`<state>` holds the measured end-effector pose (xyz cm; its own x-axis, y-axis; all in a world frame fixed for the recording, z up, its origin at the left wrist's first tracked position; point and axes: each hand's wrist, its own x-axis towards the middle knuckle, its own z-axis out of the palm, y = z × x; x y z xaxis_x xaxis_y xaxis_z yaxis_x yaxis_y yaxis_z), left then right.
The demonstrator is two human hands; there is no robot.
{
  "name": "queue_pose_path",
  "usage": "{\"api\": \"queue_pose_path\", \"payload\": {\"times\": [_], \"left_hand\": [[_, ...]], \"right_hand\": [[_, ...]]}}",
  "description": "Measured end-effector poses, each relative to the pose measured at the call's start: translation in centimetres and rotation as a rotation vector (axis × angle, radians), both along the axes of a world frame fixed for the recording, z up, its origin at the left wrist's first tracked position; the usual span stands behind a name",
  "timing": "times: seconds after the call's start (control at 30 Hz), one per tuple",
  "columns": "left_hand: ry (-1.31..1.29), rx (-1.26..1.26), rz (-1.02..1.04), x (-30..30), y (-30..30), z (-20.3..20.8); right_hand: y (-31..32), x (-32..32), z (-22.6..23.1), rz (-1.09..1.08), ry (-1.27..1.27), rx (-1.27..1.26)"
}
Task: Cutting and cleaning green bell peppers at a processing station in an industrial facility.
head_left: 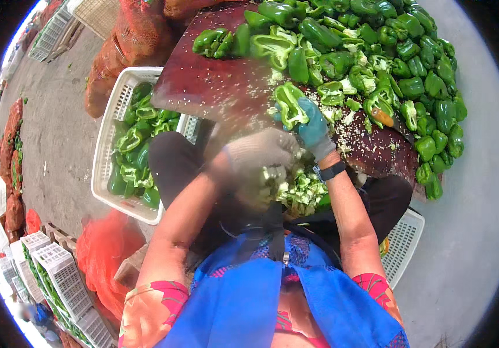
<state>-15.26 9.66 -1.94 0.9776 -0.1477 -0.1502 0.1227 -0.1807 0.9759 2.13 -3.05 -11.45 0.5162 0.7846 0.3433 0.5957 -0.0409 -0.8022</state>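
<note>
My right hand, in a teal-coated glove with a dark watch at the wrist, grips a cut green bell pepper half, its pale inside showing. Just left of it, my left hand in a whitish knit glove is curled and smeared by motion. Pale green bits show by its fingers, but what it holds is unclear. Below both hands, a heap of pepper cores and scraps lies between my legs. In front, more cut peppers rest on a dark red board strewn with seeds.
A white plastic crate with pepper pieces stands at the left. Whole green peppers are piled at the far right. An orange object lies among the cut ones. Red mesh sacks stand far left; red netting lies nearer.
</note>
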Motion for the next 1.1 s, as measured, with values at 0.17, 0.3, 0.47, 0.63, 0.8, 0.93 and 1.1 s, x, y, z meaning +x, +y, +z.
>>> {"api": "queue_pose_path", "payload": {"times": [0.17, 0.3, 0.47, 0.63, 0.8, 0.93, 1.1], "left_hand": [[0.174, -0.224, 0.656, 2.1, -1.3, 4.8], [0.239, -0.34, 0.7, 4.4, -2.4, 1.9], [0.282, -0.347, 0.699, 4.8, -2.3, 1.1], [0.096, -0.288, 0.599, 4.0, -1.6, 1.4], [0.098, 0.054, 0.136, -0.7, -1.6, 0.2], [-0.142, 0.105, 0.222, -1.5, -0.9, -0.5], [0.16, -0.248, 0.801, 3.3, -2.1, 3.6]], "right_hand": [[0.5, 1.0, -2.0, -0.025, 1.049, 0.195], [-0.4, 0.3, -1.9, -0.016, 0.004, 0.034], [-0.2, -0.7, -0.4, -0.114, 0.68, 0.125], [-0.2, 0.3, -3.4, -0.113, 0.007, 0.072], [0.1, 0.5, -0.7, -0.085, 0.392, 0.085], [1.0, -2.2, 5.2, 0.051, 0.862, 0.165], [-0.8, -1.5, 0.6, -0.148, 0.591, 0.164]]}}
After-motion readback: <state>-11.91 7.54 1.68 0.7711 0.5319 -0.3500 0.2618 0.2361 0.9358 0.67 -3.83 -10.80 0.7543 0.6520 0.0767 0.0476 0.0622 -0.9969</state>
